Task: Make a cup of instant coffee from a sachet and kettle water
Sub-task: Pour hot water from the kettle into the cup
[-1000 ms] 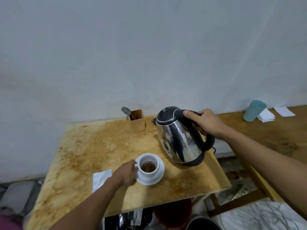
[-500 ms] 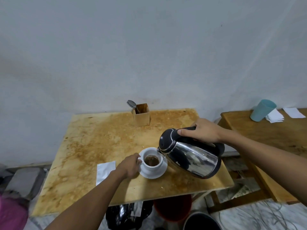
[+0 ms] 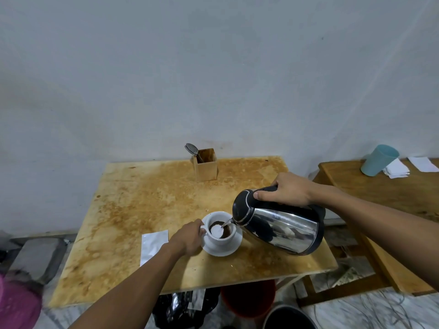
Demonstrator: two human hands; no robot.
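The kettle point(image 3: 282, 224) lies tipped nearly on its side above the table point(image 3: 142, 205), spout pointing left and down into the cup point(image 3: 221, 233) on its saucer point(image 3: 222, 249). The right hand point(image 3: 285, 192) curls tightly round the kettle's handle. The left hand point(image 3: 188, 237) grips the cup's handle, fingers closed together.

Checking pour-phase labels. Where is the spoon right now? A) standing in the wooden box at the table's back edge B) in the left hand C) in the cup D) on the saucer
A: the spoon leans out of the wooden box near the wall, while the left hand holds the cup by its handle.
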